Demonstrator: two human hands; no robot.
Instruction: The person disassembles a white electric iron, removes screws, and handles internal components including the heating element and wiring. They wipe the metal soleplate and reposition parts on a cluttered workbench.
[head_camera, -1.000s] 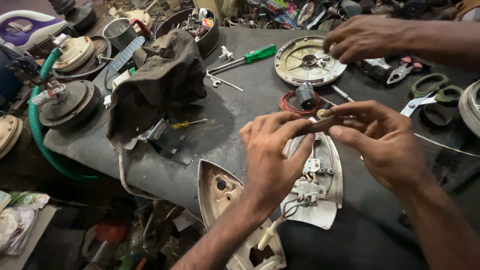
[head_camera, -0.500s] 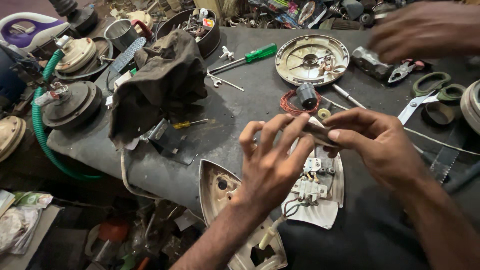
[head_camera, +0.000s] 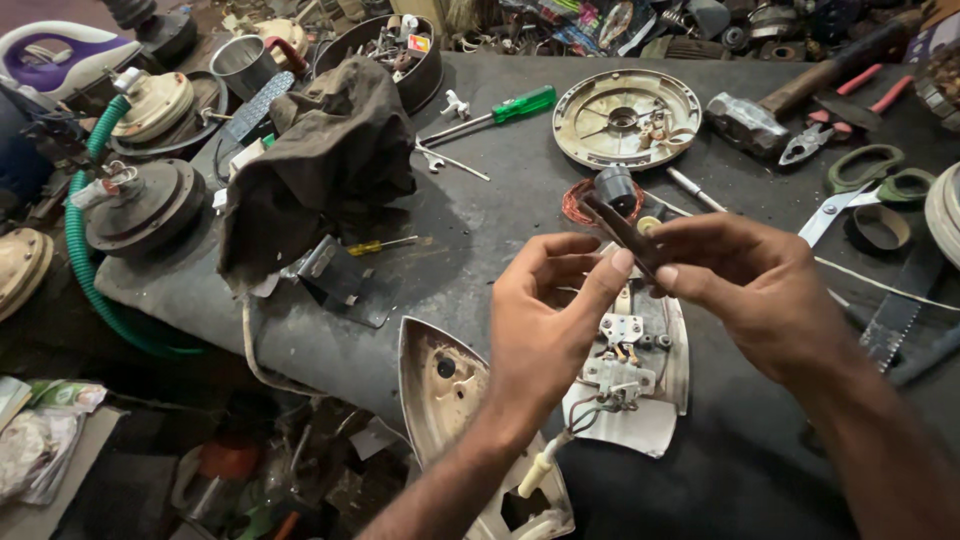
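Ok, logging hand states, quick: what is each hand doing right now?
Left hand: fingers part open, index fingertip touching the brown strip.
Right hand: closed, pinching the brown strip.

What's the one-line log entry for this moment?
left hand: fingertip on strip | right hand: pinching thin brown strip | below: opened iron base on dark workbench

Both hands, left hand (head_camera: 545, 320) and right hand (head_camera: 755, 285), meet above the opened iron (head_camera: 630, 370) at the bench's near edge, with a cloth (head_camera: 320, 170) to the left, a screwdriver (head_camera: 495, 112) and round plate (head_camera: 625, 118) behind, and scissors (head_camera: 860, 190) to the right.
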